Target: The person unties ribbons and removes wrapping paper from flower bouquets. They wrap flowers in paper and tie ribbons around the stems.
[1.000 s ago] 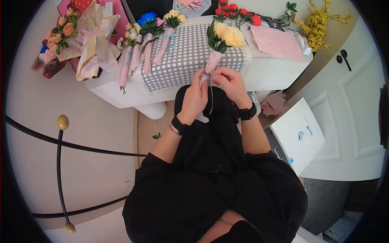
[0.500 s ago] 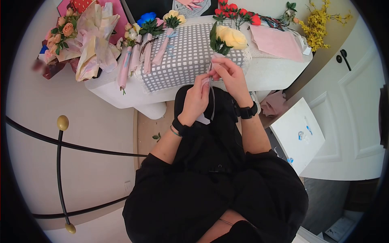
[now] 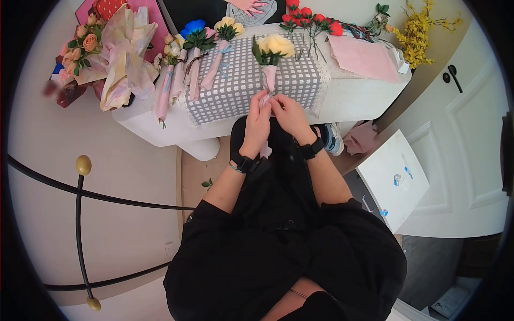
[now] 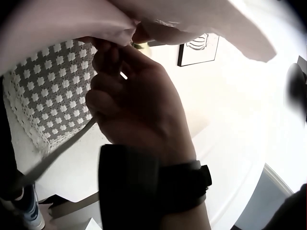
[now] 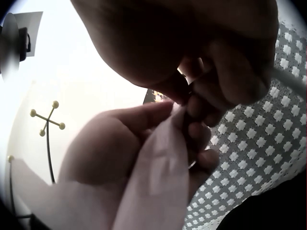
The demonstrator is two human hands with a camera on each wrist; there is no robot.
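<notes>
A cream-yellow flower (image 3: 278, 45) with green leaves stands out of pink wrapping paper (image 3: 269, 77) above both hands in the head view. The left hand (image 3: 258, 124) grips the lower part of the wrapping, its fingers curled round the paper. Close against it, the right hand (image 3: 290, 117) pinches at the gathered narrow part with thumb and fingers. A grey ribbon (image 4: 64, 146) trails from the fingers in the left wrist view. In the right wrist view the pink paper (image 5: 160, 167) runs through the left hand (image 5: 103, 148); the pinched spot is partly hidden by fingers.
Several wrapped flowers (image 3: 214, 67) lie on the left of the checkered cloth (image 3: 225, 104). Red roses (image 3: 306, 16) and pink sheets (image 3: 364, 58) are at the back right. A large bouquet (image 3: 126, 59) stands far left, and a white cabinet (image 3: 393, 179) is at lower right.
The flower and both hands have moved left in the head view. The right hand, higher on the wrapping half a second ago, has come down beside the left.
</notes>
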